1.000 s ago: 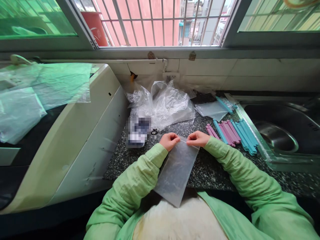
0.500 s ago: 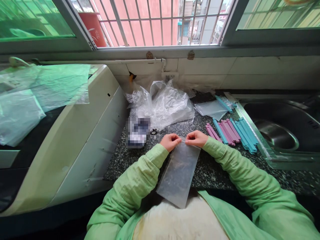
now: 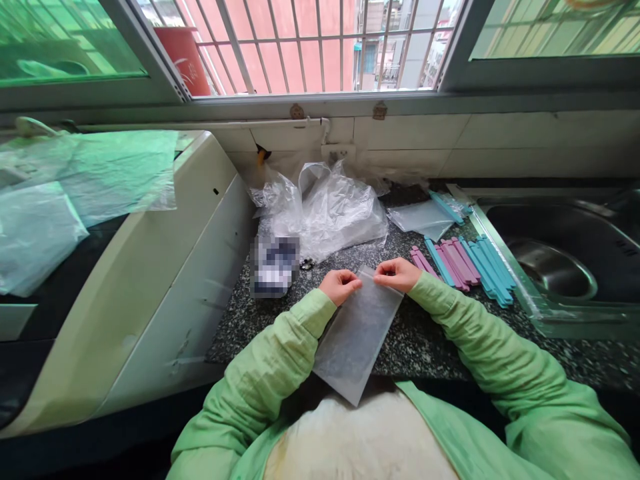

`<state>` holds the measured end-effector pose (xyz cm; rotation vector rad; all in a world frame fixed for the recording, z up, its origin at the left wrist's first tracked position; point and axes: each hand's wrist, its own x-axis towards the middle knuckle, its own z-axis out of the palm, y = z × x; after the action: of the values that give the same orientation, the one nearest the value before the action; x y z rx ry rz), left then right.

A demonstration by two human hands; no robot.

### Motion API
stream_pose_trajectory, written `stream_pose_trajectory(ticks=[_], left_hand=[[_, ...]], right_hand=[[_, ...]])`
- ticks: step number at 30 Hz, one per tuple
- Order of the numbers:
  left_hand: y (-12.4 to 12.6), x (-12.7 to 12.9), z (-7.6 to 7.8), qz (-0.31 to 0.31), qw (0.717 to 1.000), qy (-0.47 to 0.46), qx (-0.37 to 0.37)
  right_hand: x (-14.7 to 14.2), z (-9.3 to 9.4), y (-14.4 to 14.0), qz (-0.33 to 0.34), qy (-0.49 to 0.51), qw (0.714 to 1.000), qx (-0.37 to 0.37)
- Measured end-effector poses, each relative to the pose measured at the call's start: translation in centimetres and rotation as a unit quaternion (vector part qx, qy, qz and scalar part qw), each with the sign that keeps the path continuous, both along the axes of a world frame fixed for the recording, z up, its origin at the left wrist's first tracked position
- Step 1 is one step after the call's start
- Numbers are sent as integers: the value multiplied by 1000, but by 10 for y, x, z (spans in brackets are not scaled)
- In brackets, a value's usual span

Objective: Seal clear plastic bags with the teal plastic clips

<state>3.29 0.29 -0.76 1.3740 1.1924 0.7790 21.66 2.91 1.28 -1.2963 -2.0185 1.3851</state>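
One thin, frosted, rectangular plastic bag (image 3: 357,333), top edge pinched at two corners between closed fingers of left hand (image 3: 339,285) and right hand (image 3: 397,274), hanging slack below them over speckled granite counter (image 3: 425,340); slim pink and blue sticks (image 3: 463,261) just right, too crowded to count.

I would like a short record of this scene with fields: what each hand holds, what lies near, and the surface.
Left hand: left hand pinches the top edge of the clear plastic bag
Right hand: right hand pinches the same edge
Bag position: flat, hanging over the counter's front edge
Nearby right: pink and blue sticks beside the sink
Nearby behind: crumpled plastic bags
Surface: speckled dark counter
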Motion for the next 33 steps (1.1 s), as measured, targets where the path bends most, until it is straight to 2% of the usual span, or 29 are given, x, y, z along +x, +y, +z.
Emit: stream_pose_trajectory(ticks=[11,22,33], left_hand=[[-2,3,0,-24,1000,-6,5],[-2,0,-2,-45,998,22,-26],[-1,2,-1,-52,998,-12,-29]], right_hand=[[-5,1,-4,-13,-7,998,56],[10,3,5,-71,7,994,79],[9,6,4,-77,-6,991,108]])
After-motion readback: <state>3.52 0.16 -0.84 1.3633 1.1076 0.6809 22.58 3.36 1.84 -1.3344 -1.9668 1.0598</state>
